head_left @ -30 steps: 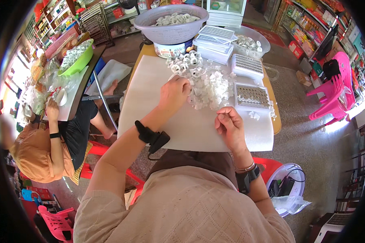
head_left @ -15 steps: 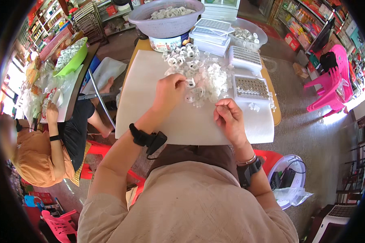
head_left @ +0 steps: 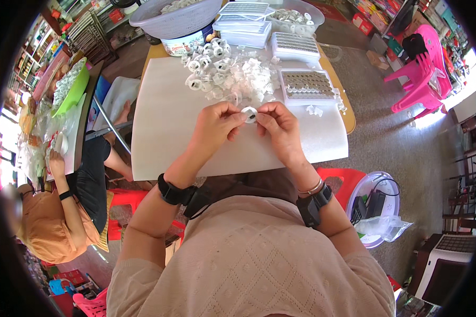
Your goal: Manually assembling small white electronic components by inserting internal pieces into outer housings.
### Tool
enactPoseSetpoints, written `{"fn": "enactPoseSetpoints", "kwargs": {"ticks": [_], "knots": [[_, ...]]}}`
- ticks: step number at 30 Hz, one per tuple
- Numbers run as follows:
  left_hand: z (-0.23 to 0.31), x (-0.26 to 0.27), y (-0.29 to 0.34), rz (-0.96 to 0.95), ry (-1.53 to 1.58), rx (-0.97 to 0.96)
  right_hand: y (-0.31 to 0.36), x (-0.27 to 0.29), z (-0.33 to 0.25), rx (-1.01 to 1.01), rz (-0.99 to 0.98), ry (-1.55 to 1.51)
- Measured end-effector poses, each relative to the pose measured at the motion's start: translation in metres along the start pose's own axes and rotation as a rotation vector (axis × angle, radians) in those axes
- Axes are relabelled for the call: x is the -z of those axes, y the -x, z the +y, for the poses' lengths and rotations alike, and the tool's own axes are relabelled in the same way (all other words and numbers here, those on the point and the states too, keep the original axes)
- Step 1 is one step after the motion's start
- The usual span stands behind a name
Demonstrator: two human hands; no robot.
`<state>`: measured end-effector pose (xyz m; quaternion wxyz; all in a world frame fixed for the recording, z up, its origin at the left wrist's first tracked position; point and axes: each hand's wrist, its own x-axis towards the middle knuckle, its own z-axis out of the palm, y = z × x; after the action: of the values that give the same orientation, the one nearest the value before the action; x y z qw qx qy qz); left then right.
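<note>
Between my two hands, above the near part of the white table sheet, is a small white plastic ring with a dark middle. My left hand pinches its left side with thumb and fingertips. On the other side, my right hand has its thumb and finger closed at the ring's right edge. Just beyond lie a heap of translucent white plastic bits and a pile of similar white rings. A tray of small round grey-brown pieces sits to the right of the heap.
At the table's far side stand a lavender basket, stacked clear boxes, a clear tub of rings and another filled tray. Left, a seated person works at another table with a green basin. Pink chairs stand right.
My left hand has brought a ring from the pile toward me, and my right hand has come in to meet it. The view has shifted, so the table appears higher and further left.
</note>
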<state>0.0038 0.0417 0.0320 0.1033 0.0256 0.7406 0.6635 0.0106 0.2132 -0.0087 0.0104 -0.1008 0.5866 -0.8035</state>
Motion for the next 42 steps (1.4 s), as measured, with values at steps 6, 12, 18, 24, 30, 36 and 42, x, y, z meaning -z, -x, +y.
{"fn": "enactPoseSetpoints", "kwargs": {"ticks": [6, 12, 18, 24, 30, 36, 42], "knots": [[0.006, 0.007, 0.002, 0.026, -0.651, -0.391, 0.001, -0.005, 0.002, 0.056, -0.030, 0.102], [0.005, 0.004, -0.006, -0.096, -0.239, -0.163, -0.002, 0.000, -0.002, -0.039, 0.036, -0.077], [-0.005, -0.010, -0.017, -0.267, 0.036, -0.210, -0.003, 0.005, -0.008, -0.070, 0.078, -0.134], [-0.018, -0.005, -0.030, -0.239, 0.227, -0.135, -0.001, 0.001, -0.004, -0.038, 0.032, -0.197], [-0.023, -0.010, -0.031, -0.309, 0.475, -0.121, -0.002, 0.001, -0.012, -0.076, 0.048, -0.113], [-0.024, -0.014, -0.032, -0.209, 0.328, -0.154, -0.005, -0.004, -0.004, -0.017, 0.104, -0.003], [-0.015, -0.012, -0.030, -0.165, 0.128, -0.234, -0.001, -0.011, -0.012, -0.016, 0.112, 0.195]]}}
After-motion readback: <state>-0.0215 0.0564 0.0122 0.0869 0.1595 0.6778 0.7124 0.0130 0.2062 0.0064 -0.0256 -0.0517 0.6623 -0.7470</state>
